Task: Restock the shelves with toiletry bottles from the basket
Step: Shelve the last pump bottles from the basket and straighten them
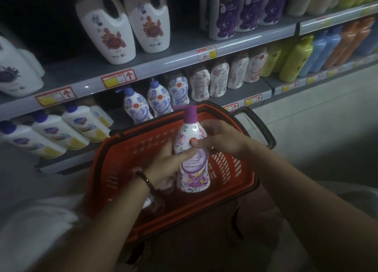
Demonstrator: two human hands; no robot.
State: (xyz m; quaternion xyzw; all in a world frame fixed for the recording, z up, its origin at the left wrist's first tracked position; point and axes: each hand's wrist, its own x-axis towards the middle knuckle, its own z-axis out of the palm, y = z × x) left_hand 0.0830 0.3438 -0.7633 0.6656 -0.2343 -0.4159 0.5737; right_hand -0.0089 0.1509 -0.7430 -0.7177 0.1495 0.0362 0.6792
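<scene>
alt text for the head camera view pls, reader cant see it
The left hand and right hand hold a floral bottle with a purple cap upright over a red shopping basket. Behind it stand dimly lit store shelves lined with toiletry bottles.

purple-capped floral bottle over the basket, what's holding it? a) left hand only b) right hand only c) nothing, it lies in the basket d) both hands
d: the left hand grips the purple-capped floral bottle from its left side with the thumb across the label, and the right hand holds its upper right side, upright above the red basket.
</scene>
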